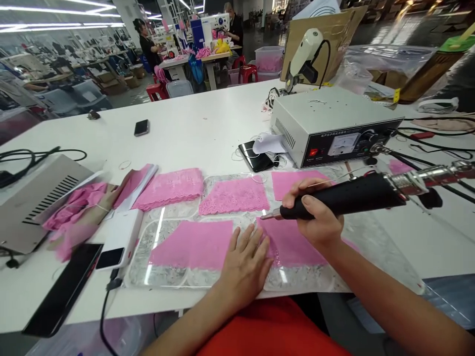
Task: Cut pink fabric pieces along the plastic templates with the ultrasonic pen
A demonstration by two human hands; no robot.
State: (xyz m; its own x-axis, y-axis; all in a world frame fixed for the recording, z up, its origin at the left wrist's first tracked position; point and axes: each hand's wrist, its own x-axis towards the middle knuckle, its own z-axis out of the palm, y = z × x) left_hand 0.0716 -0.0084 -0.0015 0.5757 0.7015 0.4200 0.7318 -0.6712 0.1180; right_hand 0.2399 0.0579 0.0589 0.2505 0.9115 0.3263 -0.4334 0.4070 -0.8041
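My right hand [322, 217] is wrapped round a black-handled tool [356, 197], apparently an ultrasonic handpiece, with a slim metal tip and a metal rear end. The tip points left, at the upper left corner of a flat pink fabric piece [297, 244]. Whether it touches the cloth I cannot tell. My left hand [245, 264] lies flat, fingers extended, across that piece's left edge and the neighbouring pink fabric piece [200, 244]. Both lie on a clear-topped, marble-patterned mat [166, 280]. Behind them are a pink lace piece [235, 195] and a lace stack [170, 187].
A grey control box [334, 118] with a meter stands at back right, cables at its right. Left are another grey box [40, 198], bundled pink fabric [77, 207], a white power bank [120, 237] and a black slab [65, 291]. A phone [141, 127] lies farther back; people work beyond.
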